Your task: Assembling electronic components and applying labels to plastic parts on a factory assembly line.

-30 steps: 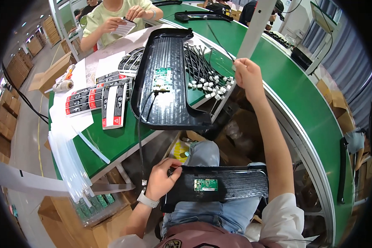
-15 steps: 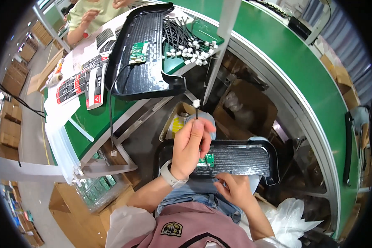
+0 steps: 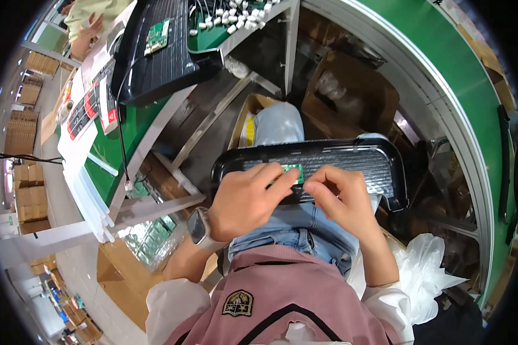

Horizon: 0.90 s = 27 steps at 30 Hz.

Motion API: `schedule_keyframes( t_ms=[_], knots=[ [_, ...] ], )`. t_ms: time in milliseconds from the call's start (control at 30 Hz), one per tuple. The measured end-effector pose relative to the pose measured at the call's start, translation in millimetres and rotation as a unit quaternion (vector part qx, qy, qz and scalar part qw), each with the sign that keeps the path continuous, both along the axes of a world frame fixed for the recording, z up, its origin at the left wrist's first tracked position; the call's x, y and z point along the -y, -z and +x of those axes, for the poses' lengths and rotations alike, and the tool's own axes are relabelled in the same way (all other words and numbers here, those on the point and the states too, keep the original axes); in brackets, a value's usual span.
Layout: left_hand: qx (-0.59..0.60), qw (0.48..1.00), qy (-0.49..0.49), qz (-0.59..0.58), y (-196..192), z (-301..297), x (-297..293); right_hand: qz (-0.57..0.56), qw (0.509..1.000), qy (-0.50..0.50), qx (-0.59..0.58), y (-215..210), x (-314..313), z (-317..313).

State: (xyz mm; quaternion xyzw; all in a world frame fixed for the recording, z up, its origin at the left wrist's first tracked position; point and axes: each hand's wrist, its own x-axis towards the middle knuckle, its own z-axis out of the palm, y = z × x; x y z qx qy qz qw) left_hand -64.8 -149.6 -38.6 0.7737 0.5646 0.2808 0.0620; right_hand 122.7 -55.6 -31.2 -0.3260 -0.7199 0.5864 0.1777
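A black ribbed plastic tray lies across my lap. On it sits a small green circuit board, partly covered by my left hand. That hand is over the tray's left part, its fingers bent down at the board; their tips and whatever they hold are hidden. To the right of the board, my right hand is curled, thumb and forefinger close together near the tray's front edge. Anything between those fingers is too small to make out.
Left on the green bench stands a second black tray with a circuit board and a hanging black cable. White-ended cables are heaped beyond. Cardboard boxes stand below. Another person's hand shows far left.
My left hand has come down from above the tray to the board; the white-ended black cable it held upright no longer shows. My right hand has moved up beside the board. The view has shifted.
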Motion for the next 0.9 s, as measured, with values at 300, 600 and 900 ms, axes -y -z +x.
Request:
schedule_keyframes(
  t_ms=[300, 600, 900],
  knots=[
    [-0.050, 0.996, -0.063, 0.032, 89.7, 0.8, 32.1, 0.417, 0.895, -0.002, 0.157, 98.9, 57.0, -35.7],
    [0.055, 0.965, -0.136, -0.215, 127.3, -63.8, 7.9, 0.285, 0.941, 0.058, 0.175, 143.3, 8.3, -30.0],
    [-0.032, 0.969, -0.012, -0.246, 131.3, -68.0, -20.4, 0.326, 0.922, 0.061, 0.197, 158.3, 7.3, -27.8]
  ],
)
